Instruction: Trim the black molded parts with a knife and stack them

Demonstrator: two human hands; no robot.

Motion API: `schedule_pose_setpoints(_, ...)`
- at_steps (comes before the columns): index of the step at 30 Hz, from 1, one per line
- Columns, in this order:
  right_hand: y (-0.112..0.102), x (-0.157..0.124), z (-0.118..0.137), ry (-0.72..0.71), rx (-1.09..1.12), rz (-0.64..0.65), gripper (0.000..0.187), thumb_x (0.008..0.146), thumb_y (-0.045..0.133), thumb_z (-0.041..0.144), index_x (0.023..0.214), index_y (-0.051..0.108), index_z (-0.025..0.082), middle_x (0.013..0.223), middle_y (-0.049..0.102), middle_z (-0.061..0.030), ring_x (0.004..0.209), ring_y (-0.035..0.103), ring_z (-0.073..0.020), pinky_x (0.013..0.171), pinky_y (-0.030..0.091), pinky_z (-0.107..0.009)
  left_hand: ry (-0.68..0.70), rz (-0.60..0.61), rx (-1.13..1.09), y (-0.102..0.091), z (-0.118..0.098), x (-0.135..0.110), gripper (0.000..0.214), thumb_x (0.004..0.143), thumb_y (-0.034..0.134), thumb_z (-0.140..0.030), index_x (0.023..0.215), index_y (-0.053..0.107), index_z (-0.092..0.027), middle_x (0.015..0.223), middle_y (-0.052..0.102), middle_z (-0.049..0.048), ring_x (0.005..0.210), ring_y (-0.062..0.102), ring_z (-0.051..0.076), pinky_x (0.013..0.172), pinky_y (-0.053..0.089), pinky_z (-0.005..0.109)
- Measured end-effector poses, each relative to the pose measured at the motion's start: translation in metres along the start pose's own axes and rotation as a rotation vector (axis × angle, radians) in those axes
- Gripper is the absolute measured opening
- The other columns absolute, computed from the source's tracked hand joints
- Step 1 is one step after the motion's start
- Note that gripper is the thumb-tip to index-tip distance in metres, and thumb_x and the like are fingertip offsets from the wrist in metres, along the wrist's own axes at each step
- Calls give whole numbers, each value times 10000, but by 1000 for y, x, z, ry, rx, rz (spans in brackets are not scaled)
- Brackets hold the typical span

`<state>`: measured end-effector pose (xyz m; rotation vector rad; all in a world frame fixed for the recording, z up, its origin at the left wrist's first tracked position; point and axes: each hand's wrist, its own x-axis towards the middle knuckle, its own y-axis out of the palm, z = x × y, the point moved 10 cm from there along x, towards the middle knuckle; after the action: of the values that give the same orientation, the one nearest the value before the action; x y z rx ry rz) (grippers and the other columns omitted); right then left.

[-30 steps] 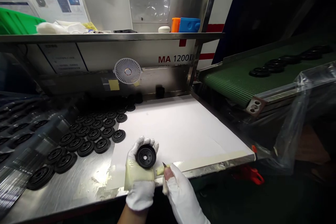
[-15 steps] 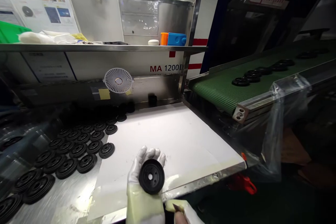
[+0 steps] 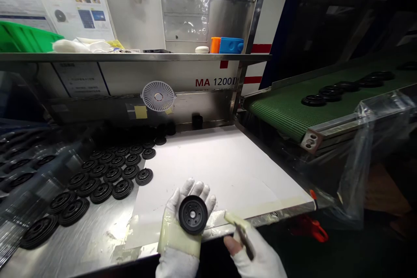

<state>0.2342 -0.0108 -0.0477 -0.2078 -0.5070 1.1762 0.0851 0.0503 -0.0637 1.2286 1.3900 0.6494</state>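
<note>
My left hand (image 3: 177,236), in a white glove with pale yellow tape around the palm, is turned palm up. On it rests a black ringed disc (image 3: 193,214) with a small centre hole and smaller holes around it, fingers spread behind. To the right, my right hand (image 3: 259,252), also gloved with the thumb tip bare, is closed around a thin dark metal blade (image 3: 245,242). Its index finger has a pale yellow wrap. The blade is apart from the disc. Several similar black discs (image 3: 100,192) lie in rows on the metal bench to the left.
A white sheet (image 3: 221,165) covers the bench top ahead. Clear plastic trays (image 3: 48,182) with discs stand at far left. A green conveyor (image 3: 280,113) carries several discs at right. A small fan (image 3: 158,96) hangs below the shelf (image 3: 182,57); red-handled scissors (image 3: 314,229) are beyond the bench edge.
My right hand has risen into view and moved right, away from the disc. The disc now faces the camera more squarely on my left palm. The whole view has shifted left.
</note>
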Motion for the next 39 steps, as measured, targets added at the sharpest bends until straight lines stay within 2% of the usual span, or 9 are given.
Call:
schedule_pose_setpoints(5, 7, 37, 48, -202, -215, 103, 299, 785, 576, 399, 1033, 617, 238, 853, 660, -32, 737, 616, -172, 669, 492, -250, 0, -7, 13, 1, -2, -8, 243, 801, 502, -265, 918, 669, -133, 937, 679, 137, 1027, 580, 308, 888, 456, 491)
schedule_pose_setpoints(10, 10, 51, 68, -301, -326, 77, 284, 849, 473, 380, 639, 555, 207, 583, 548, 8, 526, 518, -126, 516, 415, -226, 30, -26, -5, 2, -10, -13, 223, 804, 506, -253, 890, 664, -122, 899, 683, 127, 974, 607, 300, 879, 461, 487)
schedule_pose_setpoints(13, -23, 67, 69, -318, -499, -130, 184, 810, 482, 307, 870, 604, 183, 771, 606, -47, 601, 568, -161, 547, 441, -265, 50, -25, -11, 5, -14, -19, 205, 804, 516, -236, 898, 660, -123, 907, 681, 122, 980, 605, 297, 890, 450, 506)
schedule_pose_setpoints(16, -42, 86, 61, -324, -623, -160, 516, 756, 489, 229, 1266, 437, 166, 1160, 543, -127, 822, 617, -223, 656, 494, -332, 23, -30, -5, 5, -13, -22, 212, 803, 525, -238, 945, 646, -136, 962, 671, 123, 1027, 579, 312, 894, 440, 532)
schedule_pose_setpoints(20, -31, 90, 35, -292, -329, 116, 480, 769, 398, 167, 1238, 499, 174, 1050, 615, -95, 911, 611, -201, 769, 506, -333, -41, -84, -47, -7, -9, -17, 214, 778, 570, -248, 959, 631, -151, 934, 676, 96, 1001, 595, 298, 869, 466, 504)
schedule_pose_setpoints(24, 5, 61, -7, 156, 105, 469, 421, 817, 448, 291, 1220, 526, 197, 697, 630, -7, 407, 521, -107, 377, 448, -234, 3, -186, -148, -29, -16, -13, 244, 769, 552, -128, 1008, 600, -138, 954, 675, 95, 988, 606, 255, 850, 497, 423)
schedule_pose_setpoints(28, 14, 39, 14, 273, 544, 448, 338, 779, 602, 405, 1057, 642, 217, 809, 662, -39, 582, 603, -120, 531, 504, -237, -5, -93, -191, -30, -19, -14, 319, 801, 504, -163, 1116, 550, -139, 1136, 613, 141, 1076, 549, 313, 888, 445, 545)
schedule_pose_setpoints(32, 20, 29, 30, 375, 790, 386, 289, 713, 693, 385, 958, 681, 233, 896, 686, -72, 788, 641, -191, 692, 522, -303, -21, -52, -168, -30, -20, -14, 287, 774, 581, -245, 1051, 583, -168, 1021, 661, 103, 1056, 558, 326, 880, 429, 584)
schedule_pose_setpoints(39, 30, 11, 11, 329, 624, 323, 279, 755, 632, 432, 925, 683, 217, 581, 613, -9, 433, 506, -90, 438, 442, -194, 63, -139, -161, -31, -30, -24, 173, 728, 529, -62, 860, 622, -124, 917, 662, 104, 943, 620, 243, 831, 511, 428)
